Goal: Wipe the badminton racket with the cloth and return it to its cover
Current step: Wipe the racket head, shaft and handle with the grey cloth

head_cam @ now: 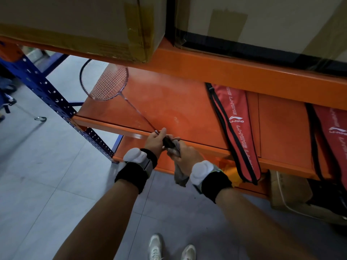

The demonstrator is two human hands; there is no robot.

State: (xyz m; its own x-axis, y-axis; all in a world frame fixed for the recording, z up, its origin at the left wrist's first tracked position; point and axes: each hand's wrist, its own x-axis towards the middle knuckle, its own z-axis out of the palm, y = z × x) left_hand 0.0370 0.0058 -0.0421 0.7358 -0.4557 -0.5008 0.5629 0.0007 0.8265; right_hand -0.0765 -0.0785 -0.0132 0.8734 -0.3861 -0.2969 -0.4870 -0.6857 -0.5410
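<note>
The badminton racket (105, 81) lies over the orange shelf (169, 102), its head reaching past the shelf's far left corner and its thin shaft running down to my hands. My left hand (155, 141) grips the top of the black handle where the shaft ends. My right hand (185, 156) holds a grey cloth (179, 173) wrapped against the lower handle, and the cloth's tail hangs below my wrist. A red Li-Ning racket cover (236, 128) lies on the shelf to the right, hanging over the front edge.
A second red cover (332, 139) lies at the far right. Large cardboard boxes (78, 25) sit on the upper shelf just above. A blue perforated rack post (48, 91) stands at left. Grey tiled floor (47, 175) spreads below, with a carton under the shelf at right.
</note>
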